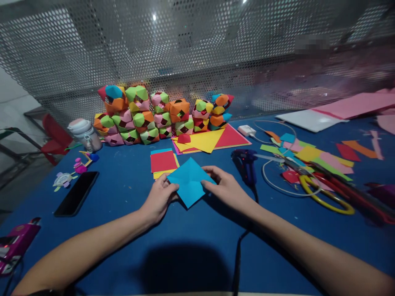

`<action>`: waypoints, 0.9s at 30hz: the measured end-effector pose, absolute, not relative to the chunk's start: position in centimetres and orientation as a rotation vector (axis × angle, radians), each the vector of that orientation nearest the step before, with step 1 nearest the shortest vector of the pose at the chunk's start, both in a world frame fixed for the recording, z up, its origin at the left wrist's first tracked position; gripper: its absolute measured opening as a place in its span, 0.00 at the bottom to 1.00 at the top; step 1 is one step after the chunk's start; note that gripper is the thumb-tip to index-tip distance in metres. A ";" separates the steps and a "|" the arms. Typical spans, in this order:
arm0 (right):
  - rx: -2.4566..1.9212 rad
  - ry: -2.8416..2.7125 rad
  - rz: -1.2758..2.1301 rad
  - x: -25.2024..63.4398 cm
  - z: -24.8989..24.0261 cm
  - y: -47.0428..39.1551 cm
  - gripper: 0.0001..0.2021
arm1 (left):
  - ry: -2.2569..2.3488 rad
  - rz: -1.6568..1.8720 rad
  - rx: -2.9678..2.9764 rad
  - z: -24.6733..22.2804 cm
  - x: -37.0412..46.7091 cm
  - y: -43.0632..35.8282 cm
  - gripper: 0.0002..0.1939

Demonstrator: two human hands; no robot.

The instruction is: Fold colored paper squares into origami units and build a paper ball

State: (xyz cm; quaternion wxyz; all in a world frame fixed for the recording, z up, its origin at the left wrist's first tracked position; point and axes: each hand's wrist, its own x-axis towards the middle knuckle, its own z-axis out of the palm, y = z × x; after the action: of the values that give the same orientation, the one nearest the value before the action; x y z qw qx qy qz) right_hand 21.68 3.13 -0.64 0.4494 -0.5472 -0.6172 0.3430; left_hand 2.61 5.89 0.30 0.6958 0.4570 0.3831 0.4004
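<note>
A square sheet of blue paper (189, 181) is turned cornerwise, with faint creases crossing at its middle. My left hand (162, 195) pinches its left corner, thumb on top. At the right corner my right hand (224, 185) grips the sheet the same way, and the fingers beneath are partly hidden. Just behind the left hand lies a small stack of square papers (163, 161), red on top with yellow and blue edges showing. To the right of my right hand lies a dark blue glue gun (248, 166) with its black cord running toward me.
Folded paper modules (143, 121) stand stacked along the mesh partition (185, 49). Yellow and red sheets (222, 137) lie before them. Yellow-handled scissors (327, 195) and paper scraps (321, 156) are at right. A phone (77, 193), paper turtle (63, 179) and bottle (84, 135) are at left.
</note>
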 end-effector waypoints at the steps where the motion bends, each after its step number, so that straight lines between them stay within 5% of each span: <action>1: -1.351 -1.551 0.838 21.9 -0.7 3.3 0.14 | 0.837 0.884 0.992 0.3 2.7 6.1 0.13; 19: -1.233 -1.734 1.183 23.6 0.3 3.3 0.11 | 0.775 0.559 1.105 0.6 2.7 7.1 0.17; 27: -1.343 -1.466 1.202 22.9 -0.6 3.3 0.11 | 0.822 0.686 1.222 0.6 3.3 6.1 0.17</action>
State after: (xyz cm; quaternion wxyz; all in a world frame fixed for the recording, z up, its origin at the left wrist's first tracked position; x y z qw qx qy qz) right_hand 22.89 3.34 -0.60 0.3979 -0.5303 -0.5789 0.4747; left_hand 3.34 6.09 0.63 0.6878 0.5461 0.3671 0.3065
